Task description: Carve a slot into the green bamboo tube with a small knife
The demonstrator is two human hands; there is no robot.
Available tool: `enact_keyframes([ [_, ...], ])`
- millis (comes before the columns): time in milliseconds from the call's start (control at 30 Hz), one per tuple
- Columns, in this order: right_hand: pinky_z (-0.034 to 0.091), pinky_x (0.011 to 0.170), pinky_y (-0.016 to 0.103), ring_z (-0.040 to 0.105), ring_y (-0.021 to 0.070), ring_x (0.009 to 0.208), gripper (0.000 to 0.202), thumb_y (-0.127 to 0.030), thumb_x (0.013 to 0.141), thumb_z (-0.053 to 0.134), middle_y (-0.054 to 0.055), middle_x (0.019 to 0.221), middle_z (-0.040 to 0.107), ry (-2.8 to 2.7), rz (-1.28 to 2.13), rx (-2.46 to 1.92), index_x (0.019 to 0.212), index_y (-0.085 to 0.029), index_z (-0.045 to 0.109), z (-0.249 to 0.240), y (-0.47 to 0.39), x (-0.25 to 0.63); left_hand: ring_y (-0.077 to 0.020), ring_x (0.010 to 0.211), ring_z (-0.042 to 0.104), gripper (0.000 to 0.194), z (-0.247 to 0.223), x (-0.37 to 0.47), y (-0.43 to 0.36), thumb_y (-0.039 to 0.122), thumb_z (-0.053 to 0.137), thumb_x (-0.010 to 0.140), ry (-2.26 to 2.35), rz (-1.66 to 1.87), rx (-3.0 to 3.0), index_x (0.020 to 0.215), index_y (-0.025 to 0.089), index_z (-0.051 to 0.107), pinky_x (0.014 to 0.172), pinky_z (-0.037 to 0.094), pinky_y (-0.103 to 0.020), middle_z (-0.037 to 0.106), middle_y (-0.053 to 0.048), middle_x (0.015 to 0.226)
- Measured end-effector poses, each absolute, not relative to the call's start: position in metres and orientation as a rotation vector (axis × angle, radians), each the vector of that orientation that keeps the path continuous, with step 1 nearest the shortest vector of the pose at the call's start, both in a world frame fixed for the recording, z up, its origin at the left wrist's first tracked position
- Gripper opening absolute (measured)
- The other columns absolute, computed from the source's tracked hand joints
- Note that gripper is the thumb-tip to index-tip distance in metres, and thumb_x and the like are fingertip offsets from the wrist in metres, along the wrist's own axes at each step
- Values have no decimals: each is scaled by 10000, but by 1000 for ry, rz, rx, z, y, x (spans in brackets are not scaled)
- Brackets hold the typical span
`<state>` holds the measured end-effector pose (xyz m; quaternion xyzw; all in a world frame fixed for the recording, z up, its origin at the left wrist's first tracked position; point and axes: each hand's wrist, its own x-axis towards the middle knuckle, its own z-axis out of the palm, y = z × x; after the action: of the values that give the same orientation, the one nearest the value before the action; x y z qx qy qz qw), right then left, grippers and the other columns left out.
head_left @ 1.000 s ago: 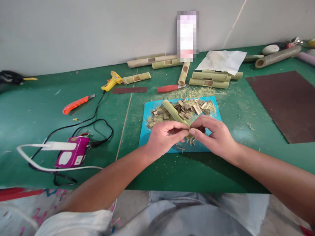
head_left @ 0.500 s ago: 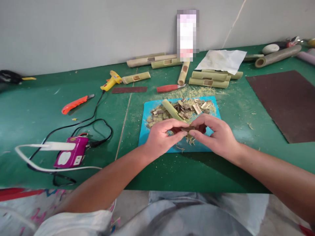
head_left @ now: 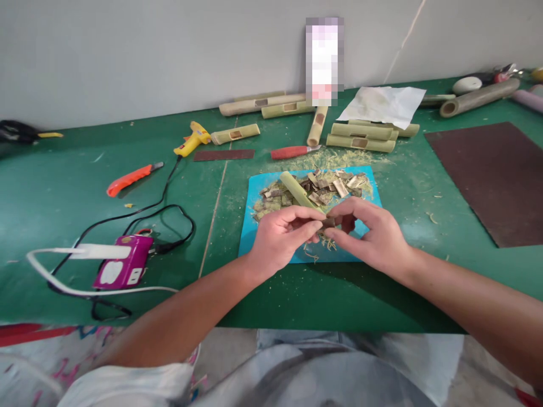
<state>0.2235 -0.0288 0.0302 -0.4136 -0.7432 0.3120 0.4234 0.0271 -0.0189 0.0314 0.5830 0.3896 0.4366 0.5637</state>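
Handling is in hand: the left hand [head_left: 282, 237] pinches a small dark piece [head_left: 328, 223] over the blue mat's [head_left: 340, 254] near side; the right hand [head_left: 375, 229] seems to touch it, grip unclear. Handling calls for light fingertips.

Both forearms angled inward, left hand [head_left: 282, 234] and right hand [head_left: 371, 229] nearly meeting, fingers bent, thumbs inward.

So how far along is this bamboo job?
Likely done: the tubes at the back have openings cut in them. In hand: a small dark piece, between the left hand and right hand, over the blue mat. Probably left: the green tube, with no opening visible, and the loose chips beside it. How many are needed isn't clear.
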Motion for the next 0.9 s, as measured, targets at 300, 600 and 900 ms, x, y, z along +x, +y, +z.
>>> enact_keyframes([
  [300,439,607,275,536,110,630,151,-232,906,576,-5,692,586,-1932,742,-1030,759,-200,593,33,-27,223,-110,614,684,163,30,27,-20,266,730,820,957,1017,1376,934,150,728,605,590,-199,721,-11,720],
  [600,465,610,284,552,116,646,111,-214,911,577,7,723,587,-1953,745,-959,809,-196,617,32,-26,224,-80,520,631,145,31,26,-17,276,723,825,934,908,1271,860,136,741,512,538,-165,709,-11,660],
  [900,472,636,289,567,125,680,107,-213,916,577,19,746,612,-1967,803,-972,824,-192,628,31,-27,225,-75,482,610,163,34,27,-17,290,751,781,960,869,1199,799,130,728,486,527,-170,692,-8,623],
])
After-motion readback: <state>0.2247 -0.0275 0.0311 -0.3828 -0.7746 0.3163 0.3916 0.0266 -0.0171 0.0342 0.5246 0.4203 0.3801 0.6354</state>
